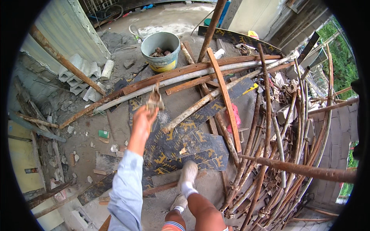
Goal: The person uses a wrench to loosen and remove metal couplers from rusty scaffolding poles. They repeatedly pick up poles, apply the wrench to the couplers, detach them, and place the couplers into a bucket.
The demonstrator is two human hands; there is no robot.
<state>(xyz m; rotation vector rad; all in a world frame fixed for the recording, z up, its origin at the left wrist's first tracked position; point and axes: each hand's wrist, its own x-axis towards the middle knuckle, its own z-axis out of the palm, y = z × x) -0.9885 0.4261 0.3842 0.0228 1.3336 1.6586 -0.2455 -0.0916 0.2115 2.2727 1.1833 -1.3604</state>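
Holding 1 rusty brown metal clamp point(155, 101) in left grip point(142, 122); cannot see right grip; could slip if pinched loosely.

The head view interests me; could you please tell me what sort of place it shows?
Probably a building site or scaffolding store: rusty metal poles are piled at the right, dark boards lie on the ground, and the left hand holds what looks like a metal clamp.
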